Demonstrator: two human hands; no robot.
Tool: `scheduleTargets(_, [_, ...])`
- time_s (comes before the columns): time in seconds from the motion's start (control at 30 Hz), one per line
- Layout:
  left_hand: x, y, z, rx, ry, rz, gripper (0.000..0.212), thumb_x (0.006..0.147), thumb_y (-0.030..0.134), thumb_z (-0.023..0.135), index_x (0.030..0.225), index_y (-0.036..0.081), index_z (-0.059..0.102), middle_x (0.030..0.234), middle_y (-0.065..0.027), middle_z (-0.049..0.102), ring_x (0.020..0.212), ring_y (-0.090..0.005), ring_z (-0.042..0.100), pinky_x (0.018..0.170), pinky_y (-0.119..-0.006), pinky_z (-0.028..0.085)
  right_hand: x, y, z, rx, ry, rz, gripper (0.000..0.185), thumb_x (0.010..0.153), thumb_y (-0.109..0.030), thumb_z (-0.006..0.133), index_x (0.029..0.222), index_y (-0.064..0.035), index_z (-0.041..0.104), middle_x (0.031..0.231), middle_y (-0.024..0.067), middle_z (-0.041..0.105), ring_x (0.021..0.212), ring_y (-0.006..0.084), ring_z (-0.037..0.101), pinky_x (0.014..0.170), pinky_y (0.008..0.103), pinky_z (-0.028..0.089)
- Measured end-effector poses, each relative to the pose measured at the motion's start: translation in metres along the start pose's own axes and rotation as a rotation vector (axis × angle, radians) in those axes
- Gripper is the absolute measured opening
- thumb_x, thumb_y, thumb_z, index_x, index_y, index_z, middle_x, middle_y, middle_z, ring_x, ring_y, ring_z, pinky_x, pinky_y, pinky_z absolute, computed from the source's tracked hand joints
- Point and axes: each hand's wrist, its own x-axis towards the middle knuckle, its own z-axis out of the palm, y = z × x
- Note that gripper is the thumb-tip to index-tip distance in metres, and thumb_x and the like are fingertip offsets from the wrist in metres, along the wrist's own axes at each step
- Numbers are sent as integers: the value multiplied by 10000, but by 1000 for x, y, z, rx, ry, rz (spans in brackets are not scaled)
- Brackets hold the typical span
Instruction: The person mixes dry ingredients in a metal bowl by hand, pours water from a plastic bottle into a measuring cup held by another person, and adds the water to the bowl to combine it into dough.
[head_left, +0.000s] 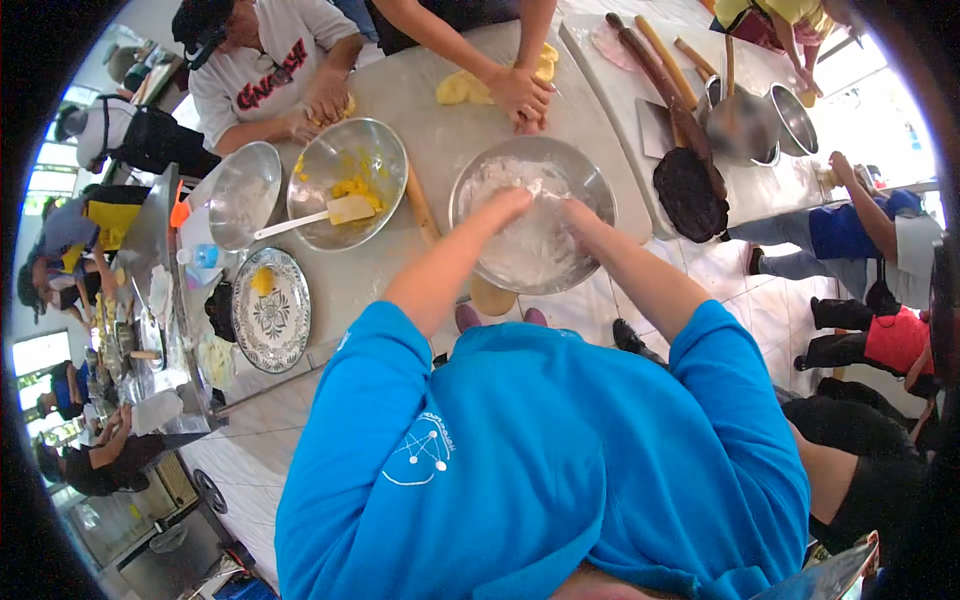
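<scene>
Before me stands a wide stainless steel bowl (594, 176) with white flour (517, 251) in it. My left hand (515, 201) reaches into the bowl from the left, its fingertips in the flour. From the right comes my right hand (576, 219), also down in the flour, a short gap from the left one. Flour covers or blurs the fingers of both hands, so whether they grip a clump cannot be told. Under the bowl's near side a rounded wooden piece (493, 295) sticks out past the table.
Left of my bowl lie a rolling pin (421, 206), a steel bowl (307, 184) with yellow mixture and a white spatula (349, 209), and a patterned plate (262, 345). Across the table, two people press yellow dough (463, 88). A dark dough slab (686, 199) lies right.
</scene>
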Motion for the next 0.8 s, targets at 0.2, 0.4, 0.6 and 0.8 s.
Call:
scheduleTargets(0.2, [-44,24,3,-1036,107,-244,322,720,165,401,980,4,501,907,-179,531,754,-314,537,677,-463,415,-34,-16,53,-259,95,-179,284,701,-68,460,958,50,489,848,185,542,715,271,555,590,383,448])
scheduleTargets(0.4, [-8,-28,15,-913,397,-242,239,653,102,445,796,-64,543,767,-232,536,713,-317,541,561,-413,402,-56,-38,76,-793,228,-252,285,726,-122,409,889,100,481,752,197,526,646,240,527,423,374,378])
scheduleTargets(0.6, [-13,-22,16,-592,546,-90,206,660,73,432,725,-67,568,737,-264,548,706,-367,553,572,-389,414,-16,-20,43,-955,139,-532,269,731,-155,404,843,69,502,715,182,533,616,228,524,442,375,382])
scheduleTargets(0.8, [-23,-11,4,316,360,150,192,638,60,446,720,-28,596,762,-226,567,722,-313,573,623,-385,444,12,-53,16,-2188,-454,-850,205,681,-142,456,718,17,581,767,195,570,645,291,556,549,374,435])
